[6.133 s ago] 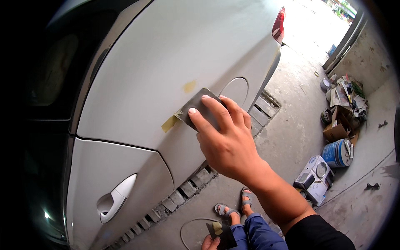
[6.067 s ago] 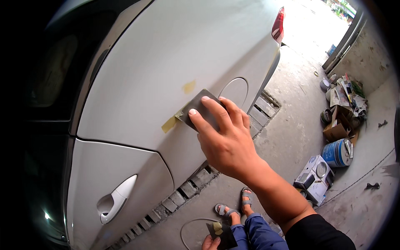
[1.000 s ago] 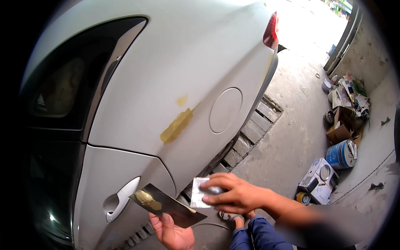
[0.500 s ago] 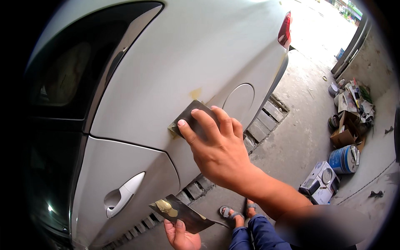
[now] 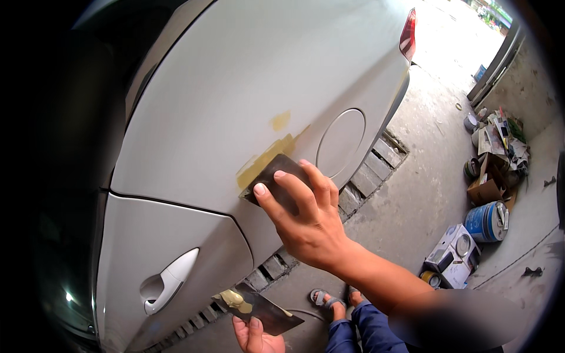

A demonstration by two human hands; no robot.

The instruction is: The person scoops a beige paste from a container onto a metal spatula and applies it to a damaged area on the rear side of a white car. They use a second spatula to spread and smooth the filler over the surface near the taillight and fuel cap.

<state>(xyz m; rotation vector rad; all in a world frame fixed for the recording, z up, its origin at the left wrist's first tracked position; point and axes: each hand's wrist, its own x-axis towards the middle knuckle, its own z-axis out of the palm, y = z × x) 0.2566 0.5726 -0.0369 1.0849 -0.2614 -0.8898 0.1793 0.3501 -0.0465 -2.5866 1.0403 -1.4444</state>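
Note:
My right hand (image 5: 312, 217) presses a dark, flat putty spreader (image 5: 281, 176) against the white car's rear side panel (image 5: 194, 117), its fingers laid across the blade. Along the spreader's upper edge runs a smeared strip of yellowish putty (image 5: 265, 159). A smaller patch of putty (image 5: 281, 120) sits just above that strip. Lower down, my left hand (image 5: 256, 336) grips a second dark plate (image 5: 268, 315) by its near edge. A lump of putty (image 5: 236, 301) rests on that plate's left end.
The round fuel flap (image 5: 341, 143) is right of the spreader; the door handle (image 5: 172, 281) is lower left. A slotted floor drain (image 5: 368, 175) runs beneath the car. Along the right wall stand a blue bucket (image 5: 484, 222), a white box (image 5: 454, 256) and a cardboard box (image 5: 487, 179).
My right hand has drawn the spreader slightly down the panel, exposing more of the putty strip above it. The left hand with its plate has barely moved. The view has shifted a little.

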